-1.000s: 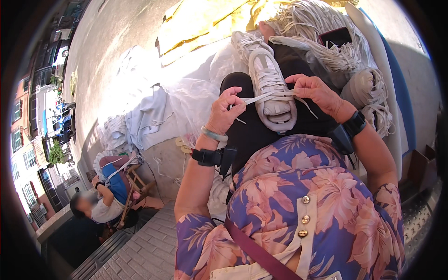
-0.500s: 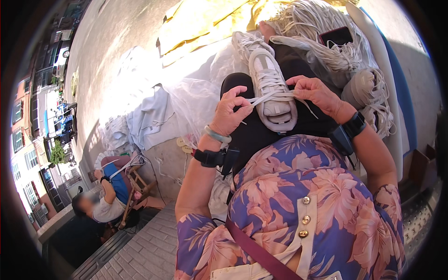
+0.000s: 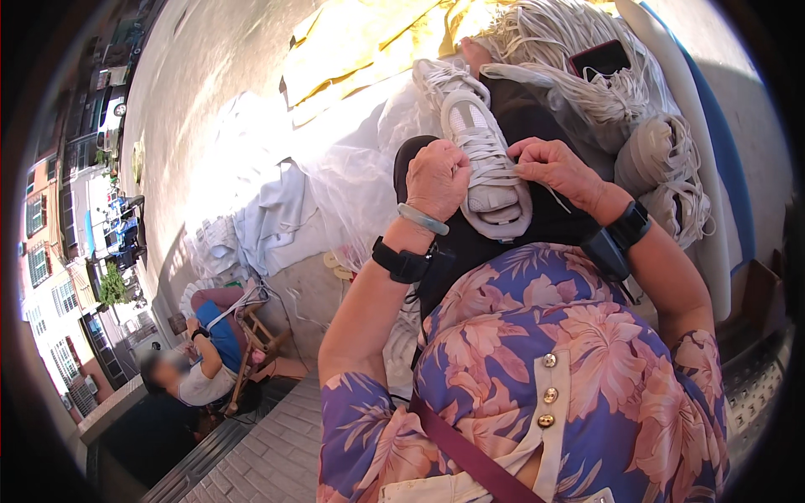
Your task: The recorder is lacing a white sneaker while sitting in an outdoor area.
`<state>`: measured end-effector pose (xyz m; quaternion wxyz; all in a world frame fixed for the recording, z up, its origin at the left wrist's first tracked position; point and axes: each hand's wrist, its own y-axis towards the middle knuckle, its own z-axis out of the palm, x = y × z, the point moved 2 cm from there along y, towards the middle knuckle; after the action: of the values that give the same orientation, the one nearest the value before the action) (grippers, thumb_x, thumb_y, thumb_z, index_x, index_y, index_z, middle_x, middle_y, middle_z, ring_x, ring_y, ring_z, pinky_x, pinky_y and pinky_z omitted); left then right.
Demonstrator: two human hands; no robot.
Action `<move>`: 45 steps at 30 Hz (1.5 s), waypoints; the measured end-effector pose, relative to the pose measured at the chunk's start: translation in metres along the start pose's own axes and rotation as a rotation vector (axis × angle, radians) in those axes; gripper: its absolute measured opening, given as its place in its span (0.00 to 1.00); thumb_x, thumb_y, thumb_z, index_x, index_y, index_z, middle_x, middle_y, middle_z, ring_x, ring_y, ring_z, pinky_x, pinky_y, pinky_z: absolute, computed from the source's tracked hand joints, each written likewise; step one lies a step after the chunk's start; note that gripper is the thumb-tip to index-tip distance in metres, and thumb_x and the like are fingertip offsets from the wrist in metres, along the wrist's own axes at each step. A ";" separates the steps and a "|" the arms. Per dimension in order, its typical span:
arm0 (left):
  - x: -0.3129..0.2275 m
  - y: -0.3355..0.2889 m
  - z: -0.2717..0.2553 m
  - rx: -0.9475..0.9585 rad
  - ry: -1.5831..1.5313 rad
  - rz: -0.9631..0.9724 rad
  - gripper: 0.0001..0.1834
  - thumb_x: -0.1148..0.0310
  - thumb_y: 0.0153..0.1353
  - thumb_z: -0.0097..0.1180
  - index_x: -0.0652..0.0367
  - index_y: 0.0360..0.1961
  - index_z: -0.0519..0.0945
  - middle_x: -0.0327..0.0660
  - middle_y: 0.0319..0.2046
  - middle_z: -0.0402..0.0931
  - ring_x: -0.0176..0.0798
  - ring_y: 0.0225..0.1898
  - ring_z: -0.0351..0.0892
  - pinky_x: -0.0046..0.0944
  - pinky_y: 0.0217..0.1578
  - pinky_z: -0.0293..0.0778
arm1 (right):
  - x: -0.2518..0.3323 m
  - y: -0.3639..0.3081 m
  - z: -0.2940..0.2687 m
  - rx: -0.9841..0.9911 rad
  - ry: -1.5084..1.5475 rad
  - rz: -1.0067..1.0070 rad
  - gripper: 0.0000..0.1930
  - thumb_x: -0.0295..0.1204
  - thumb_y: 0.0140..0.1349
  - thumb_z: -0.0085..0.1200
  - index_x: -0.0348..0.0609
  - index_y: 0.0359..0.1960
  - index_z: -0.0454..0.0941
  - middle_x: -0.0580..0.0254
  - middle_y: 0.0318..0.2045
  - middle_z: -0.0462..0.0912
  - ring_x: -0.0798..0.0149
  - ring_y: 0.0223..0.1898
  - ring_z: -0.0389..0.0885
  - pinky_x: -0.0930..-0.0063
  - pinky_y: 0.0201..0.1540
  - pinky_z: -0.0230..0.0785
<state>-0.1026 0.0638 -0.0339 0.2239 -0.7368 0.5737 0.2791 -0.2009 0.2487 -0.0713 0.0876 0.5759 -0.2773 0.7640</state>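
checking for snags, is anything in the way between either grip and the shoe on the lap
Nothing visible is: the left grip is at the left side of the shoe, the right grip at the laces on its right. The phone lies off to the upper right.

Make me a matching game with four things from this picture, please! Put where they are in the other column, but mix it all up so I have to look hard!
Things:
1. Pale shoe
2. Dark phone
3. Bracelet
4. Maroon strap

Places:
A. Across the flowery shirt
B. Between the left hand and the right hand
C. On the pile of pale laces
D. Around the left wrist

Right pairs: 1-B, 2-C, 3-D, 4-A
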 end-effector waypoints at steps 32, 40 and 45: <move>0.050 -0.003 0.005 0.237 -0.505 -0.401 0.04 0.72 0.49 0.56 0.61 0.22 0.74 0.31 0.29 0.70 0.22 0.29 0.64 0.24 0.31 0.63 | 0.002 0.007 0.007 -0.082 0.093 0.087 0.06 0.26 0.50 0.55 0.37 0.20 0.73 0.57 0.39 0.74 0.72 0.36 0.69 0.80 0.41 0.60; 0.041 -0.005 0.011 0.111 -0.366 -0.278 0.06 0.71 0.46 0.57 0.62 0.21 0.75 0.39 0.20 0.73 0.32 0.24 0.71 0.32 0.29 0.68 | 0.003 0.003 -0.004 -0.009 0.314 0.046 0.05 0.27 0.53 0.54 0.38 0.25 0.77 0.64 0.38 0.75 0.75 0.36 0.69 0.82 0.42 0.61; 0.026 -0.012 0.004 0.122 -0.222 -0.258 0.08 0.67 0.53 0.57 0.62 0.26 0.75 0.32 0.23 0.71 0.23 0.26 0.66 0.26 0.28 0.65 | -0.002 -0.007 -0.016 -0.012 0.324 0.055 0.12 0.30 0.56 0.54 0.36 0.39 0.76 0.70 0.36 0.75 0.77 0.37 0.69 0.84 0.45 0.60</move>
<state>-0.0871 0.0505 -0.0539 0.3640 -0.7539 0.4621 0.2926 -0.2101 0.2633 -0.0739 0.1134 0.4369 -0.2797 0.8474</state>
